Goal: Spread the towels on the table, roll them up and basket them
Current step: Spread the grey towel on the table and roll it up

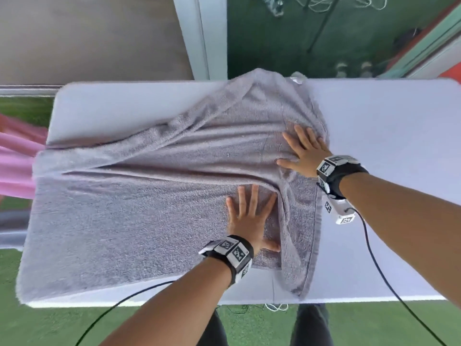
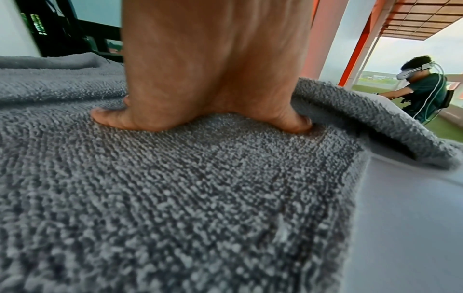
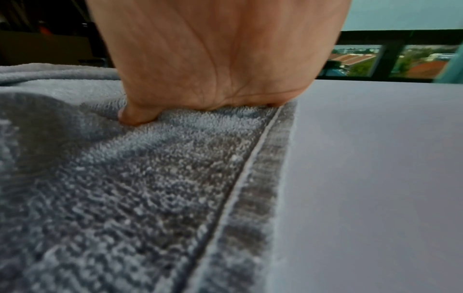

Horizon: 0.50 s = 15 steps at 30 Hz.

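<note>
A large grey towel (image 1: 139,201) lies across the white table (image 1: 389,136), creased through its middle, with a fold running along its right side. My left hand (image 1: 249,216) rests flat on the towel's near right part, fingers spread and straight. My right hand (image 1: 304,151) presses flat on the towel farther back, close to its right hem. In the left wrist view the left hand (image 2: 200,99) pushes palm-down into the grey towel (image 2: 175,198). The right wrist view has my right hand (image 3: 213,79) on the towel (image 3: 125,198) beside its hemmed edge.
A pink cloth (image 1: 17,156) hangs off the table's left end. The table's right half is bare. Cables trail from both wrists over the near edge. Green turf lies below. Another person (image 2: 423,93) with a headset sits far off to the right.
</note>
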Each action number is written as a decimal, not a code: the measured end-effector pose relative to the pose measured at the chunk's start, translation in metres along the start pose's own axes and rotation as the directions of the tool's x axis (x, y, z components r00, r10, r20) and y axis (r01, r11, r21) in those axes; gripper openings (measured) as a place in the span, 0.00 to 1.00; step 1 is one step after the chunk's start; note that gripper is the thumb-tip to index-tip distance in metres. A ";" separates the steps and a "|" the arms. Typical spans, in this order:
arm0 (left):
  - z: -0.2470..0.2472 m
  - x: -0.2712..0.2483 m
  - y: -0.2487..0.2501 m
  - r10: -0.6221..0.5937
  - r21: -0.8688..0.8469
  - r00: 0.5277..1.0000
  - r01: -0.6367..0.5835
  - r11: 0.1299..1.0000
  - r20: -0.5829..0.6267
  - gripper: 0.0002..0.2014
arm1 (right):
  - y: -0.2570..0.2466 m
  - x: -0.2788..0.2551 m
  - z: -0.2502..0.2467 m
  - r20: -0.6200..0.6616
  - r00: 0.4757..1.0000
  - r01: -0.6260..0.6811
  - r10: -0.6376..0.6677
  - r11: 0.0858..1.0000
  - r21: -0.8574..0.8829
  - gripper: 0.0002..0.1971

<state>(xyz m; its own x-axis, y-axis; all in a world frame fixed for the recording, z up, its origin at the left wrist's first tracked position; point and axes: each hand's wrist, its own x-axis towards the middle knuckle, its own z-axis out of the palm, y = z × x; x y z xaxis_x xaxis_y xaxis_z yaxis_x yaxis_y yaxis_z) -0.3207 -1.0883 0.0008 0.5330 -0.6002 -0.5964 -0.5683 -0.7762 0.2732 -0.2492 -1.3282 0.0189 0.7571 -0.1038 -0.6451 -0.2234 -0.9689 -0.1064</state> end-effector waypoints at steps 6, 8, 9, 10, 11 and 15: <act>0.011 0.064 0.150 0.033 0.004 0.999 -0.033 0.999 -0.036 0.64 | 0.180 -0.029 0.007 -0.007 1.000 -0.016 0.016 1.000 0.005 0.44; 0.020 0.085 0.208 0.001 -0.033 0.998 -0.003 0.999 -0.058 0.62 | 0.236 -0.040 0.008 -0.001 1.000 -0.019 0.019 1.000 -0.004 0.44; 0.023 0.094 0.237 -0.017 -0.052 0.998 0.014 0.999 -0.060 0.62 | 0.262 -0.046 0.008 0.004 1.000 -0.028 0.028 1.000 -0.004 0.45; 0.024 0.103 0.265 -0.024 -0.069 0.998 0.020 0.997 -0.057 0.63 | 0.288 -0.051 0.008 0.010 0.999 -0.042 0.042 0.999 0.001 0.45; 0.025 0.112 0.292 -0.018 -0.094 0.999 0.014 0.995 -0.040 0.64 | 0.314 -0.055 0.007 0.013 0.998 -0.055 0.055 0.998 0.005 0.46; 0.012 0.139 0.367 0.039 -0.230 0.998 -0.027 0.973 0.048 0.61 | 0.381 -0.068 0.007 0.017 0.989 -0.150 0.149 0.987 0.054 0.50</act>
<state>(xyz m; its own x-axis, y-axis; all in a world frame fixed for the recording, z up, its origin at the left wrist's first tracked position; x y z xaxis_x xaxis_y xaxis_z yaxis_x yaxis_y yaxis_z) -0.4624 -1.4540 0.0093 0.4797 -0.6199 -0.6209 -0.4231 -0.7834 0.4553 -0.3906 -1.6886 0.0167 0.7047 -0.2431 -0.6666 -0.3673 -0.9288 -0.0495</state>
